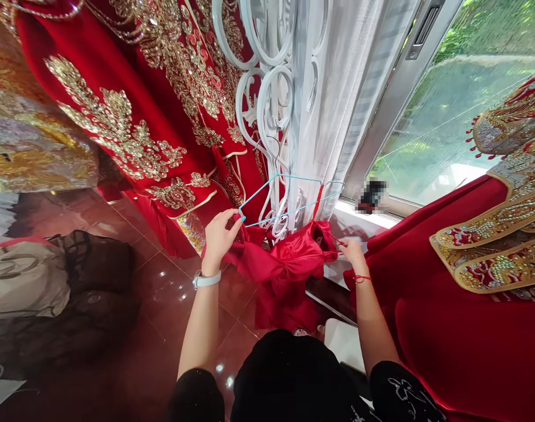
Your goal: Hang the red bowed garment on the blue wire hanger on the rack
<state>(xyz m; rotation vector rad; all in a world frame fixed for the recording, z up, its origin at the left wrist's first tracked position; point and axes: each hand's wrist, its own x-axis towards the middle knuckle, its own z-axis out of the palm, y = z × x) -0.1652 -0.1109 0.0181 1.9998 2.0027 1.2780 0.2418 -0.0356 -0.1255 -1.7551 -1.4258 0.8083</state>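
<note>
The left hand (218,234) pinches the left end of a light blue wire hanger (289,199), grip closed around it and the red satin garment (294,258) bunched there. The right hand (351,251) pinches the garment's right edge, grip closed on the fabric. The garment hangs low from the hanger, in front of a white scrolled metal rack (267,105) and sheer white curtain (333,105), between gold-embroidered red gowns (131,129).

Glossy red tiled floor (131,375), beige bag (23,278), dark bag (95,264)
</note>
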